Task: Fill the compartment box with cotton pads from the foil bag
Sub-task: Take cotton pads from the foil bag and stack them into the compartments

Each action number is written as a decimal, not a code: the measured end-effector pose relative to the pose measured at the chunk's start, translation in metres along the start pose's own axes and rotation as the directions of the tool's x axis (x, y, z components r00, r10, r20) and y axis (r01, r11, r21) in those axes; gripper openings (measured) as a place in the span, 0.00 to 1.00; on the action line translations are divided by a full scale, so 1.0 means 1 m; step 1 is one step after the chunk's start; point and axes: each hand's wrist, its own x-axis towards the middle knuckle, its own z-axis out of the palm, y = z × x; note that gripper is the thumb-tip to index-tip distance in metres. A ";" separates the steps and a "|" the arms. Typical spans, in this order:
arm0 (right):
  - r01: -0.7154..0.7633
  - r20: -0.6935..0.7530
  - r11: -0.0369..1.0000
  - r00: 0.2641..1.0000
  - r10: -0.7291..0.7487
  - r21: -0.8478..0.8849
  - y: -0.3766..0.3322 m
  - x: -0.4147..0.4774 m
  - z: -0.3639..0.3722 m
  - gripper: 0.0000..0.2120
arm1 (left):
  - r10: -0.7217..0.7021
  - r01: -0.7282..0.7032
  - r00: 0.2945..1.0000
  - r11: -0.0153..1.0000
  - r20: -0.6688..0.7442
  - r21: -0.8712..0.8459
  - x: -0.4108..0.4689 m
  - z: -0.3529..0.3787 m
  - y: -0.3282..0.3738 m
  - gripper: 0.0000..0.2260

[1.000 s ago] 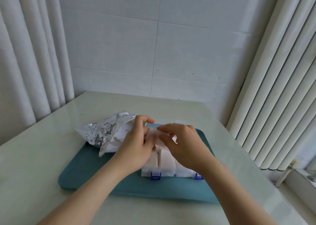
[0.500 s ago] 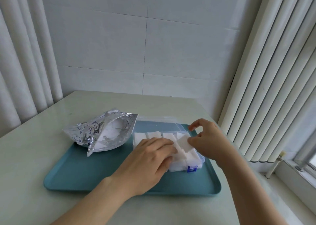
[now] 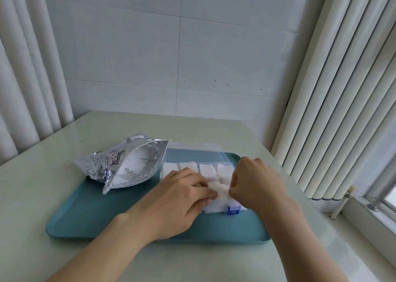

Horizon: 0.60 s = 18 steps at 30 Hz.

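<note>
The compartment box sits on the right of the tray, packed with white cotton pads. The left hand presses them with flat fingers; the right hand pinches one. The foil bag, on the tray's left, holds more.

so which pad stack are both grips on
The near-row stack just behind the blue latch: the left grip presses it and the right grip pinches its edge. The four far-row stacks lie farther back, no fingers on them.

Indoor room corner beside a window: white tiled wall, pleated curtains, glossy pale table, window sill.
</note>
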 end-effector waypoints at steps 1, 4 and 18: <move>0.007 0.000 1.000 1.000 -0.007 -0.025 -0.002 -0.002 -0.001 0.07 | 0.002 -0.002 1.000 1.000 0.005 -0.002 0.000 -0.001 0.000 0.15; 0.065 -0.004 0.997 0.998 -0.065 -0.033 -0.006 -0.003 -0.001 0.04 | 0.000 0.000 1.000 0.999 0.000 -0.038 -0.003 -0.003 0.001 0.15; 0.360 -0.402 0.886 0.887 -0.228 0.293 -0.045 -0.005 0.019 0.12 | -0.574 0.663 0.675 0.748 -0.463 0.040 -0.023 -0.050 -0.076 0.33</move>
